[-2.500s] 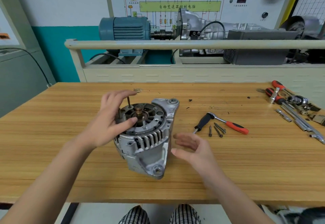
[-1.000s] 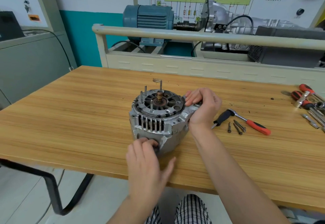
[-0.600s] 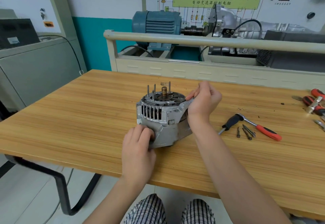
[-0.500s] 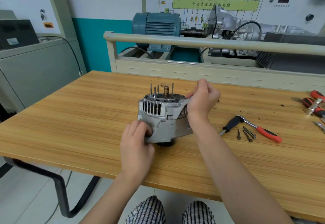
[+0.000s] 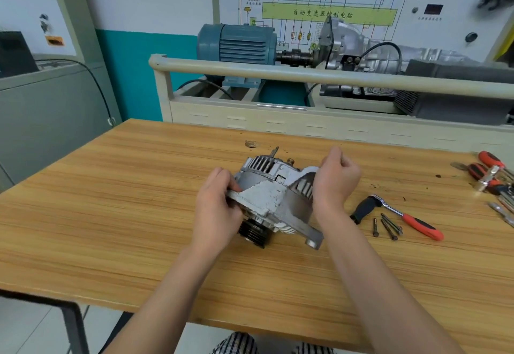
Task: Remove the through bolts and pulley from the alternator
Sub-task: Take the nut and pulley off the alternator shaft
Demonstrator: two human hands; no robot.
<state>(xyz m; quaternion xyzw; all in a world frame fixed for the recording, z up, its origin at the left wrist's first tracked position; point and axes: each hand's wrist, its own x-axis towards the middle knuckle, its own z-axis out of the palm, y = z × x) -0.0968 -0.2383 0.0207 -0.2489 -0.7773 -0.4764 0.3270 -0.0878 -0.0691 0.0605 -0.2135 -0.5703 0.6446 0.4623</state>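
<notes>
**Alternator tipped on its side, held in both hands**

The grey cast-metal alternator sits near the middle of the light wooden worktop, tilted toward the person. Its black grooved pulley faces the near edge, low and close to the wood; whether it touches the wood cannot be told. The vented rear end points away, with a thin metal through bolt and a brass-coloured shaft tip sticking out beyond the far rim.

The left hand grips the alternator's left side, fingers curled round a flat mounting ear, thumb on the housing just above the pulley. The right hand holds the right side, fingers curled over the upper mounting lug, wrist against the vented shell. Both grips are narrow and closed on the casing. A lower mounting ear with a hole juts out near the right forearm.

Right of the alternator, apart from it, a ratchet wrench with black and red handle parts lies on the worktop. Just beside the ratchet lie three loose dark bolts. At the far right edge is a cluster of red-handled tools and chrome sockets. A small round washer-like ring lies behind the alternator.

Behind the worktop stands a beige training rig with a rail, carrying a blue electric motor and a silver gearbox. Checked trousers show at the bottom.
</notes>
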